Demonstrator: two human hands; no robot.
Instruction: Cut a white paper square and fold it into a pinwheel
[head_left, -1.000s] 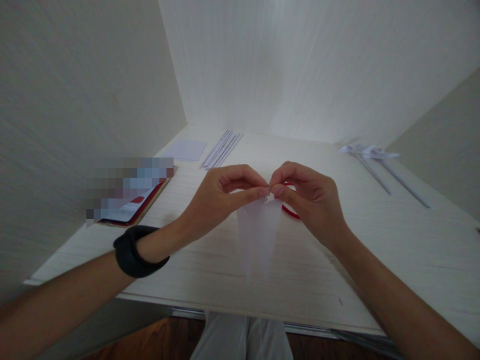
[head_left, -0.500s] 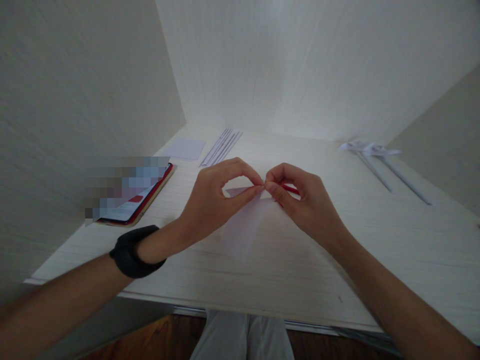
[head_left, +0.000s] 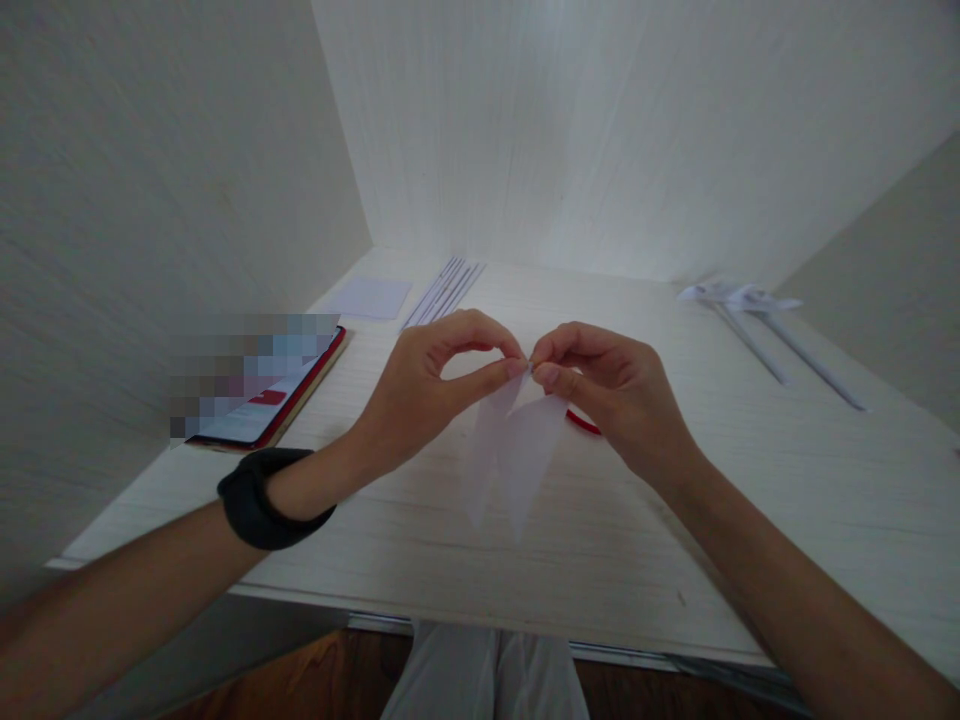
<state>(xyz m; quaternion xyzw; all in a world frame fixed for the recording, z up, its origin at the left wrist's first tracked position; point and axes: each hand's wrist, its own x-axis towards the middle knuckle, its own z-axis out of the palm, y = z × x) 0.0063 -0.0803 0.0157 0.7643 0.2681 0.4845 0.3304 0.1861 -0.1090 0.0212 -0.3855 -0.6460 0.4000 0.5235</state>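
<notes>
Both hands are up over the middle of the table (head_left: 750,520), meeting fingertip to fingertip. The left hand (head_left: 427,395) has thumb and forefinger pinched tight on the top of a folded white paper (head_left: 514,450), the other fingers curled in a loop above it. The right hand (head_left: 611,395) is pinched on that same top corner from the 3 o'clock side, so both hands are closed on the one piece. The paper hangs down toward 6 o'clock in two pointed flaps, side by side, tips clear of the table as far as I can tell.

One black wristband (head_left: 262,497) sits on the left wrist. Just under the right hand, a bit of something red (head_left: 583,423) peeks out on the table; too little shows to say what it is.

Out at 10 o'clock lies one phone in a red case (head_left: 281,400), its screen partly blurred. Beyond it, toward 11 o'clock, one flat white square sheet (head_left: 371,298), and right beside that a bundle of thin paper sticks (head_left: 444,293), perhaps four or five, hard to count at this distance. Far over at 2 o'clock, two long paper stems (head_left: 780,345) lie near each other, each with a folded white head at the far end.
</notes>
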